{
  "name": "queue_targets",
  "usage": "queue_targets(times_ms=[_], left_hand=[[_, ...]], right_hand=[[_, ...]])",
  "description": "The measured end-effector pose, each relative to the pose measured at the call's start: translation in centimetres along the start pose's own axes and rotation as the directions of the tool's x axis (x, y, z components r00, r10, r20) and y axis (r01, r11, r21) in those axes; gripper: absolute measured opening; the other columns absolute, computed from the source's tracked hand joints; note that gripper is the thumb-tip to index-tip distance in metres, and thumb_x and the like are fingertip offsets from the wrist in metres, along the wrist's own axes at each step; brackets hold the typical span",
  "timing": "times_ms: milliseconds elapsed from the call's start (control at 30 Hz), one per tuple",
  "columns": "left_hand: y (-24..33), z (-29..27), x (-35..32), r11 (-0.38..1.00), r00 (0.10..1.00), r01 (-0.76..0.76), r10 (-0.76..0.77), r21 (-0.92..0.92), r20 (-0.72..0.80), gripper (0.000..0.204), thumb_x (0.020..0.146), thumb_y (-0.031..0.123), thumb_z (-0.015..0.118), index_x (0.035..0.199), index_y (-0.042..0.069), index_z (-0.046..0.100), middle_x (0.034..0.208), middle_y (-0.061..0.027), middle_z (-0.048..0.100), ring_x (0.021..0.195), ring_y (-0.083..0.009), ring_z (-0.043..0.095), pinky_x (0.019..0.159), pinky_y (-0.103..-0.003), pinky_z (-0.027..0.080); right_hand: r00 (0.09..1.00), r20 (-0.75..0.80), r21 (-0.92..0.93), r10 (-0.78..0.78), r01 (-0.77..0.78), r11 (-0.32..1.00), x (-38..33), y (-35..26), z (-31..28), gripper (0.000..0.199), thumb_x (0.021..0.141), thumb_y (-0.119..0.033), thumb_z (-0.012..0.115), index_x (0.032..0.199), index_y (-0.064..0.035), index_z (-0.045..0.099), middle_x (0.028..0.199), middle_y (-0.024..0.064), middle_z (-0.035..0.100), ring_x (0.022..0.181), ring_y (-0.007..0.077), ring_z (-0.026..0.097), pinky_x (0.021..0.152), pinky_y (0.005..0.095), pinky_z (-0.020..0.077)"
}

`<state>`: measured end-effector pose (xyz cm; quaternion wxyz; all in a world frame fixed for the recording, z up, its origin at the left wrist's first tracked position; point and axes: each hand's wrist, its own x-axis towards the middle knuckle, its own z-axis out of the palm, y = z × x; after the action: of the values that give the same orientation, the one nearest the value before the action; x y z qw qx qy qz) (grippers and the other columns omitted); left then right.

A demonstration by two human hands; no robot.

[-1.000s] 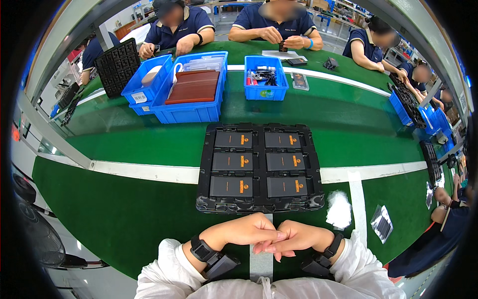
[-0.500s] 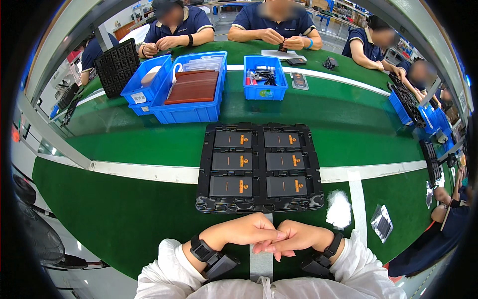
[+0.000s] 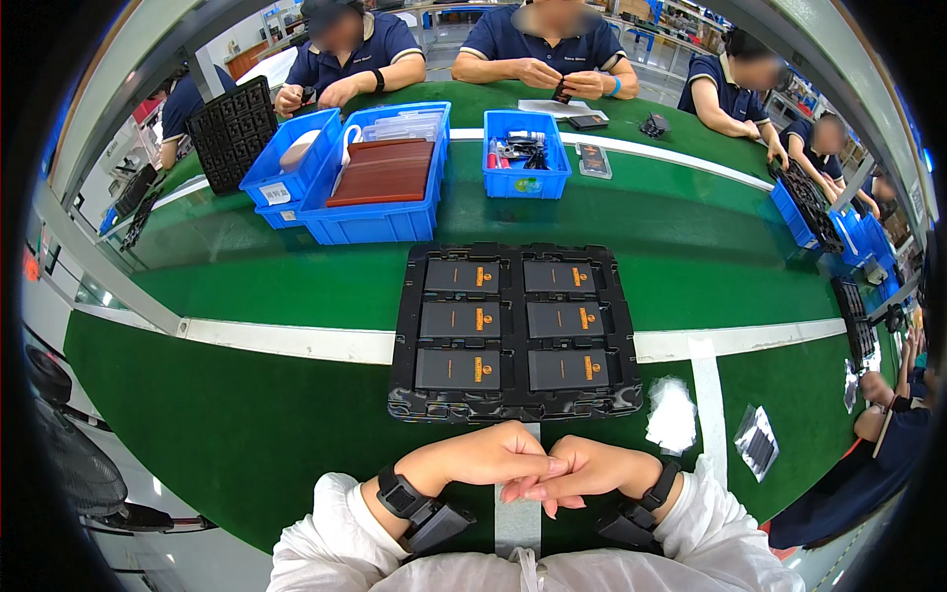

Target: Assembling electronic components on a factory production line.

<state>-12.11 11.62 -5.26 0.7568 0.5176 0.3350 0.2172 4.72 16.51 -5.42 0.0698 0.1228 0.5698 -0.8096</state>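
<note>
My left hand (image 3: 496,456) and my right hand (image 3: 595,466) rest together just in front of a black plastic tray (image 3: 514,403). Their fingers are curled and overlap, the two hands touching, and no object shows in them. Black straps with dark devices circle both wrists. The tray lies flat, its pockets in two columns. Each pocket holds a flat dark-grey rectangular piece (image 3: 449,369) with an orange mark near its right end. My hands are close to the tray's near edge without holding it.
White plastic film (image 3: 671,419) and a clear bag with a dark item (image 3: 758,446) lie right of the tray. Beyond it stand blue bins (image 3: 370,225), one holding brown sheets, and a small blue bin (image 3: 526,185). Co-workers sit along the far side of the green table.
My hands and the tray stay where they were. Across the table, the far-left co-worker's hands have shifted, and a co-worker at the right has moved their arms.
</note>
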Motion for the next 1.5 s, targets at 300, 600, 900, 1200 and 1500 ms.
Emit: queue_targets(times_ms=[300, 600, 900, 1200, 1500], left_hand=[[-0.07, -0.03, 0.02, 1.000, 1.000, 0.014, -0.014, -0.006, -0.001, 0.041, 0.085, 0.030, 0.046, 0.058, 0.000, 0.057, 0.047, -0.0032, 0.051, 0.042, -0.0065, 0.049, 0.041, -0.019, 0.038], [-0.22, -0.09, 0.05, 1.000, 1.000, 0.007, -0.007, -0.004, 0.005, 0.041, 0.085, 0.029, 0.046, 0.058, 0.000, 0.057, 0.048, -0.0033, 0.052, 0.042, -0.0066, 0.049, 0.041, -0.019, 0.038], [0.05, 0.04, 0.04, 1.000, 1.000, 0.008, -0.008, -0.003, 0.001, 0.042, 0.085, 0.030, 0.046, 0.057, 0.000, 0.057, 0.047, -0.0035, 0.051, 0.042, -0.0068, 0.049, 0.040, -0.019, 0.038], [-0.20, -0.07, 0.05, 1.000, 1.000, -0.007, 0.007, 0.009, 0.004, 0.043, 0.085, 0.031, 0.046, 0.057, 0.000, 0.057, 0.046, -0.0036, 0.051, 0.041, -0.0070, 0.049, 0.040, -0.019, 0.038], [-0.09, -0.04, 0.03, 1.000, 1.000, 0.009, -0.009, -0.001, 0.003, 0.041, 0.085, 0.029, 0.046, 0.058, 0.000, 0.057, 0.048, -0.0033, 0.051, 0.043, -0.0065, 0.049, 0.041, -0.019, 0.038]], right_hand=[[1.000, -0.014, 0.015, 0.023, -0.022, 1.000, -0.01, -0.31, 0.26, 0.023, 0.082, -0.018, 0.051, 0.075, 0.0005, 0.062, 0.062, 0.0035, 0.059, 0.038, 0.0018, 0.040, 0.046, 0.0165, 0.0364], [1.000, 0.000, 0.017, 0.017, -0.017, 1.000, -0.01, 0.14, 0.06, 0.024, 0.083, -0.018, 0.051, 0.073, 0.0013, 0.062, 0.059, 0.0024, 0.058, 0.038, 0.0022, 0.041, 0.044, 0.0165, 0.0356], [1.000, 0.005, -0.010, 0.016, -0.016, 1.000, -0.01, 0.52, -0.10, 0.027, 0.083, -0.019, 0.050, 0.070, 0.0010, 0.061, 0.054, 0.0017, 0.055, 0.038, 0.0019, 0.040, 0.045, 0.0170, 0.0351], [1.000, 0.008, 0.011, 0.019, -0.020, 1.000, -0.04, -0.23, 0.17, 0.023, 0.083, -0.019, 0.050, 0.082, 0.0007, 0.061, 0.055, 0.0014, 0.055, 0.038, 0.0019, 0.040, 0.045, 0.0168, 0.0349], [1.000, 0.025, 0.002, 0.004, -0.004, 1.000, -0.04, 0.12, -0.05, 0.023, 0.083, -0.019, 0.050, 0.091, 0.0005, 0.060, 0.059, 0.0020, 0.057, 0.039, 0.0020, 0.041, 0.043, 0.0163, 0.0346]])
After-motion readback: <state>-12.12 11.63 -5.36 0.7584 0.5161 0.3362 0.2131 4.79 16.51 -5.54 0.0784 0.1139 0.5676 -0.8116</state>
